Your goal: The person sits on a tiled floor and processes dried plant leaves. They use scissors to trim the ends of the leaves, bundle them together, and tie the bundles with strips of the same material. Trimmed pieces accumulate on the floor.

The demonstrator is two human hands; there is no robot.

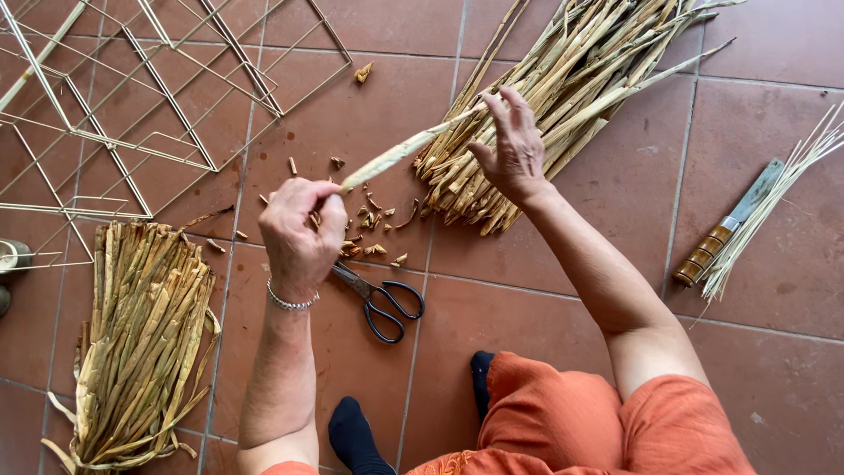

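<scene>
Left hand (301,230) closed, pinching near end of dried leaf strip (400,154); right hand (510,145) fingers spread, loosely touching far end above big leaf bundle (536,105). Strip spans air over tiled floor (563,352), scissors (382,301) below. Best kept taut, grip firm near end, twist even. Smaller bundle (141,339) far left, knife (728,224) far right.

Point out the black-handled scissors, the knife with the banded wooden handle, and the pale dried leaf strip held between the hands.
black-handled scissors (393,310), head view, on the handle loops.
knife with the banded wooden handle (706,252), head view, on the handle.
pale dried leaf strip (400,153), head view, mid-length between the hands.
</scene>
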